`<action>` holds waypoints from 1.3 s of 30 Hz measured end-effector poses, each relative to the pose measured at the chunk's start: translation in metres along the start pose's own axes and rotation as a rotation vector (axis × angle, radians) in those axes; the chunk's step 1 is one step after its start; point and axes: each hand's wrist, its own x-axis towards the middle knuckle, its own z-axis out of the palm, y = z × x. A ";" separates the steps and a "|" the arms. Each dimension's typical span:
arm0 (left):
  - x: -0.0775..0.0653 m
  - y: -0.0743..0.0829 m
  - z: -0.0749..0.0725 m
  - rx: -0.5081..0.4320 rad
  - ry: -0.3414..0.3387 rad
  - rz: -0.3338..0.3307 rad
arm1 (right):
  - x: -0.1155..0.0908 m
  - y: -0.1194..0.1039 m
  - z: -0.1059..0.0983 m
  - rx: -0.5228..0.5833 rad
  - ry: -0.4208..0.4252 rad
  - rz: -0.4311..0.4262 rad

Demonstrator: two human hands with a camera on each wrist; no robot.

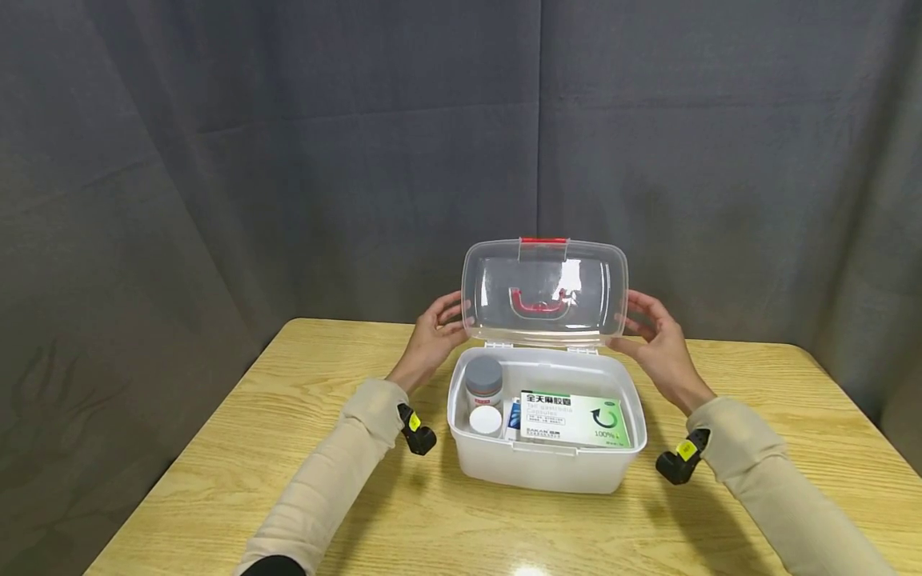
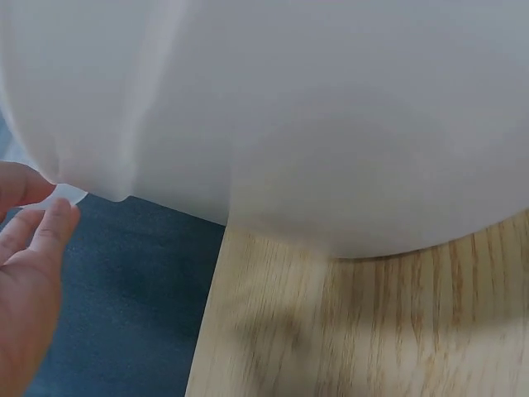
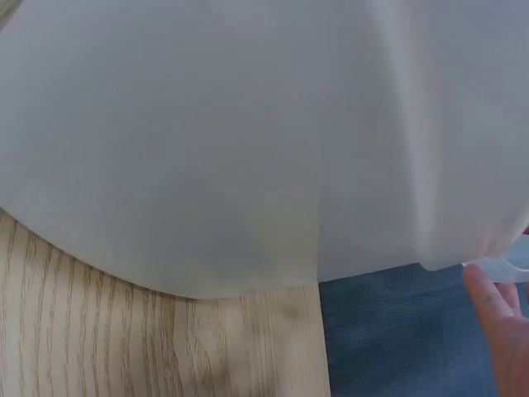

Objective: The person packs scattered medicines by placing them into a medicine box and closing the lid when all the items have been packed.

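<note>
A white plastic box point(image 1: 536, 468) stands on the table with its clear lid point(image 1: 497, 312) raised upright on the back hinges. My left hand point(image 1: 432, 336) holds the lid's left edge, and my right hand point(image 1: 661, 352) grips its right edge, thumb at the lower corner. Inside the box are a grey-capped bottle point(image 1: 484, 374), a white round cap point(image 1: 486, 421), a blue-and-white pack point(image 1: 513, 420) and a green-and-white capsule carton point(image 1: 574, 419). Both wrist views are mostly filled by the box's side wall point(image 2: 273, 124), with fingertips at the lid's edge.
The wooden table point(image 1: 288, 440) extends to both sides and in front of the box. A dark grey curtain point(image 1: 403, 160) hangs behind the table's far edge. The lid carries a red handle point(image 1: 539, 307) and a red latch point(image 1: 543, 240).
</note>
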 end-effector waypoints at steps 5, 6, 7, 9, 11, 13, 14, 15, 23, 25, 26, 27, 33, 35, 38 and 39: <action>-0.003 -0.001 -0.003 0.041 -0.017 0.067 | -0.001 -0.004 0.000 0.007 0.009 -0.036; -0.004 -0.001 -0.003 0.057 -0.018 0.081 | -0.001 -0.004 -0.001 0.009 0.010 -0.043; -0.004 -0.001 -0.004 0.073 -0.020 0.094 | -0.001 -0.005 -0.001 0.009 0.012 -0.050; -0.005 -0.001 -0.006 0.096 -0.023 0.118 | -0.001 -0.006 -0.002 0.015 0.012 -0.062; -0.005 -0.001 -0.007 0.105 -0.028 0.143 | -0.001 -0.007 -0.003 0.019 0.015 -0.074; -0.005 -0.002 -0.008 0.106 -0.035 0.168 | -0.002 -0.008 -0.003 0.005 0.017 -0.083; -0.005 -0.002 -0.009 0.098 -0.040 0.177 | -0.002 -0.009 -0.003 0.001 0.017 -0.084; -0.006 -0.002 -0.009 0.092 -0.046 0.188 | -0.003 -0.010 -0.003 -0.008 0.016 -0.084; -0.020 0.019 -0.003 0.132 -0.060 0.268 | -0.008 -0.014 -0.002 -0.080 0.024 -0.075; -0.022 0.022 -0.001 0.149 -0.054 0.276 | -0.008 -0.015 -0.003 -0.084 0.030 -0.079; -0.022 0.023 0.000 0.157 -0.049 0.277 | -0.009 -0.015 -0.003 -0.082 0.033 -0.082; -0.023 0.024 0.001 0.165 -0.045 0.276 | -0.009 -0.015 -0.003 -0.081 0.036 -0.085; -0.024 0.031 0.003 0.193 -0.036 0.280 | -0.010 -0.015 -0.004 -0.059 0.028 -0.099; -0.019 0.026 0.002 0.193 -0.024 0.271 | -0.011 -0.016 -0.005 -0.018 0.017 -0.107; -0.015 0.021 0.000 0.208 -0.001 0.221 | -0.012 -0.019 -0.004 0.092 -0.001 -0.111; -0.014 0.020 -0.001 0.221 0.006 0.204 | -0.012 -0.020 -0.003 0.139 -0.007 -0.110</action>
